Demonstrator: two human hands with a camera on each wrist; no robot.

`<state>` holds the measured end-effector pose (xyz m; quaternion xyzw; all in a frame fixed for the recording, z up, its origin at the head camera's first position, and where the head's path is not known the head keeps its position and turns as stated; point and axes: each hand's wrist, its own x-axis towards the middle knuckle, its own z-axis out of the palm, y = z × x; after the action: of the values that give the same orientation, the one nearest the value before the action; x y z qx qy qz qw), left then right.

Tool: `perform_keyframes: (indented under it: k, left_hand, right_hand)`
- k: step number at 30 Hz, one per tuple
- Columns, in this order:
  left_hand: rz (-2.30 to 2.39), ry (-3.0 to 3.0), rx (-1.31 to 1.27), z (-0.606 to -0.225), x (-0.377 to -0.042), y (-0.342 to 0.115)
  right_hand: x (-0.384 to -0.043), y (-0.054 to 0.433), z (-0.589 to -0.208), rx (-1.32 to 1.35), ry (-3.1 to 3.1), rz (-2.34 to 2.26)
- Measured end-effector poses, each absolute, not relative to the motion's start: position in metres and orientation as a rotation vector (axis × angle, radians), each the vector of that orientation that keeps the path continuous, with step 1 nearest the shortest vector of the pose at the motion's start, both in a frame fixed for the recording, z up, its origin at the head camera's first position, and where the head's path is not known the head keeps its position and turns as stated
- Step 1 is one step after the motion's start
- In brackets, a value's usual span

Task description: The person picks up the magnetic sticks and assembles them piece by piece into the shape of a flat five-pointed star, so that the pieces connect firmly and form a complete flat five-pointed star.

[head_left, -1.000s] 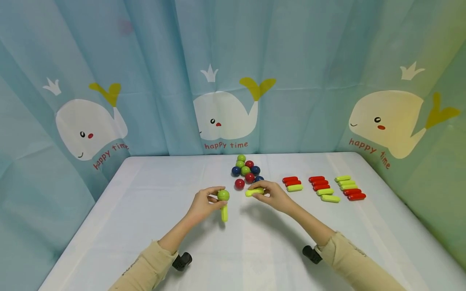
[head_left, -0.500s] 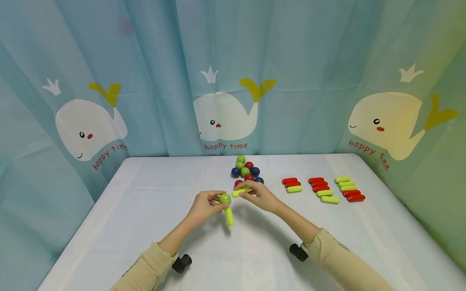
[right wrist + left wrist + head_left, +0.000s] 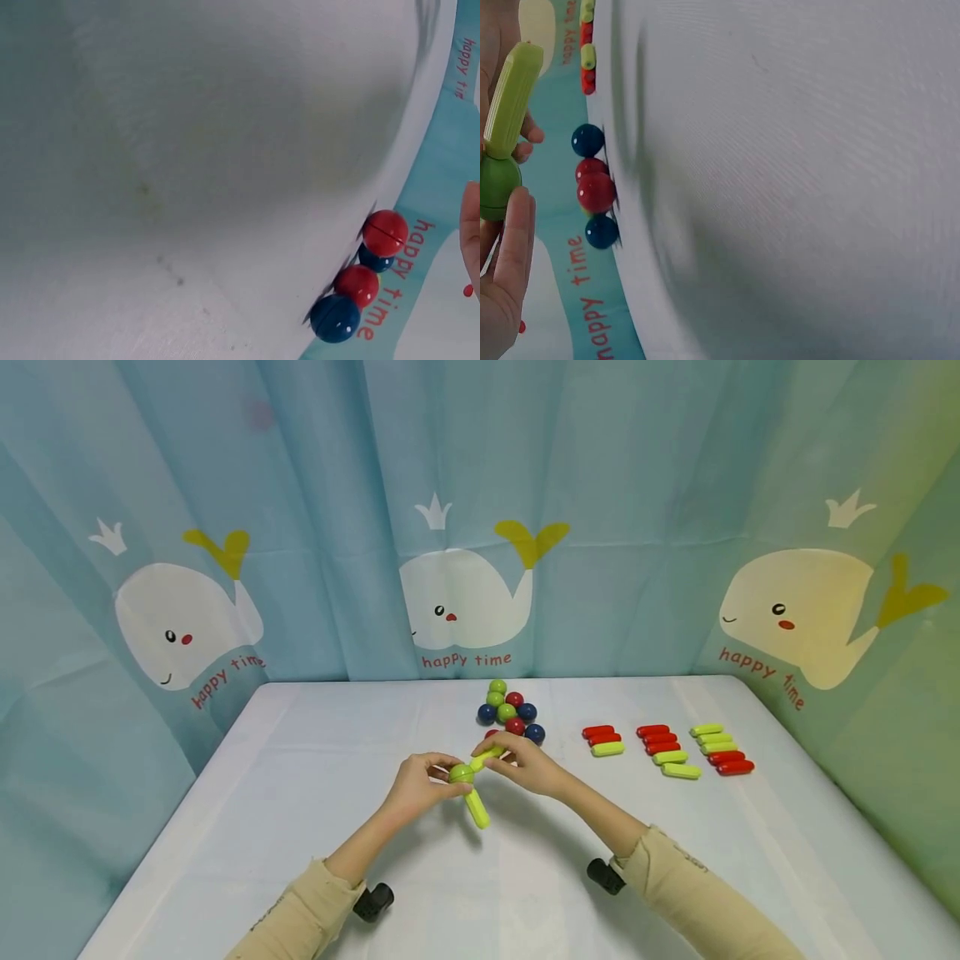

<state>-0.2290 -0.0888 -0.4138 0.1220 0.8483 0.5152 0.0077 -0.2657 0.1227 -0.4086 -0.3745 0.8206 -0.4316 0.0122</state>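
In the head view my left hand [image 3: 420, 787] pinches a green ball [image 3: 461, 774] between thumb and fingers, above the white table. A yellow-green rod [image 3: 477, 810] sticks out of the ball toward the near right. My right hand [image 3: 528, 766] pinches a second yellow-green rod [image 3: 487, 757], its lower end right at the ball's upper right side. Seen from the left wrist, the ball [image 3: 499, 184] has a seam line and a ridged rod [image 3: 514, 97] rising from it. Only part of the right hand [image 3: 471, 240] shows at the right wrist view's edge.
Behind the hands lies a cluster of red, blue and green balls [image 3: 507, 712], partly covered by the right hand. Red and yellow-green rods lie in three groups on the right: a near one [image 3: 607, 748], a middle one [image 3: 662, 747] and a far one [image 3: 717, 747]. A curtain [image 3: 322, 527] hangs behind the table.
My right hand has moved left, bringing its rod from apart to the green ball's side. The left hand has turned the ball slightly, so its attached rod now slants to the right.
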Motion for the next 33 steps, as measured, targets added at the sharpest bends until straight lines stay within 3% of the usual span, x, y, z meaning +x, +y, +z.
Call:
perform_keyframes:
  k: [21, 33]
  left_hand:
    - [1.615, 2.617, 0.397, -0.423, -0.231, -0.100]
    - [1.600, 2.677, 0.315, -0.422, -0.226, -0.108]
  right_hand:
    - [-0.279, 0.124, -0.410, -1.106, 2.618, -1.314]
    - [-0.309, 0.134, -0.402, -0.853, 2.869, -1.252]
